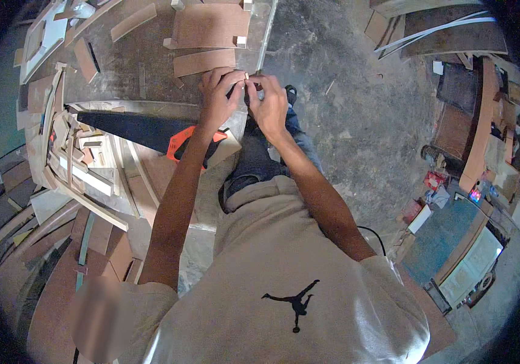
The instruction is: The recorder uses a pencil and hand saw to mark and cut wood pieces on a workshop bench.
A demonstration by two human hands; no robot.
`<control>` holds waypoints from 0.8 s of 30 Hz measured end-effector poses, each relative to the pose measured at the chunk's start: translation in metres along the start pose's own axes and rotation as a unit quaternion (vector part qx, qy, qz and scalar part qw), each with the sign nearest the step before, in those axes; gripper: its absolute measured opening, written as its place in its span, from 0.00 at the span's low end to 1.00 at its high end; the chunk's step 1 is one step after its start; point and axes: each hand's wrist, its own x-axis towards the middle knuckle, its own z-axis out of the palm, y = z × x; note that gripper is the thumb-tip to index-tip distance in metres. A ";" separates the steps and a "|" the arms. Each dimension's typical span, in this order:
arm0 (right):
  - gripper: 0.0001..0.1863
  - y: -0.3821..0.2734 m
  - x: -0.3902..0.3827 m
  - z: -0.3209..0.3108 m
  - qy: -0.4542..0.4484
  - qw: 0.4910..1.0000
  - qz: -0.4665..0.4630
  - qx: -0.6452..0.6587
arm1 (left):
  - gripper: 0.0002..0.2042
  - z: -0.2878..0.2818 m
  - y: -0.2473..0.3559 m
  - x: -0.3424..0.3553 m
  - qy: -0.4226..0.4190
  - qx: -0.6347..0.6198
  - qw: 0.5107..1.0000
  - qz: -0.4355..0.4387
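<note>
Left hand (218, 92) and right hand (266, 102) meet fingertip to fingertip, both pinching a small pale piece (246, 76) between them, at the bench (132, 76) edge. Wood strip (204, 62) lies just beyond the left hand, panel (211, 27) past that. Saw (132, 129), orange-handled, lies flat, handle partly under left forearm, blade pointing left.

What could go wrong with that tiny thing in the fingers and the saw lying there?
The small pale piece seems pinched at the fingertips of the left hand and right hand, so it might slip and drop. The handsaw lies loose, its orange handle close by the left forearm, so a bump could shift it, or its blade might scratch.
</note>
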 end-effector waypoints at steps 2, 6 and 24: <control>0.07 0.000 0.002 0.001 0.010 0.999 -0.038 -0.030 | 0.14 -0.002 0.003 0.000 -0.003 0.004 1.000 -0.010; 0.07 0.004 0.001 0.003 0.005 0.998 -0.033 -0.054 | 0.15 -0.002 0.002 0.003 -0.009 -0.009 1.000 -0.014; 0.10 0.005 -0.001 0.002 -0.007 0.999 -0.023 -0.029 | 0.16 0.000 -0.001 0.003 -0.021 -0.005 0.999 -0.038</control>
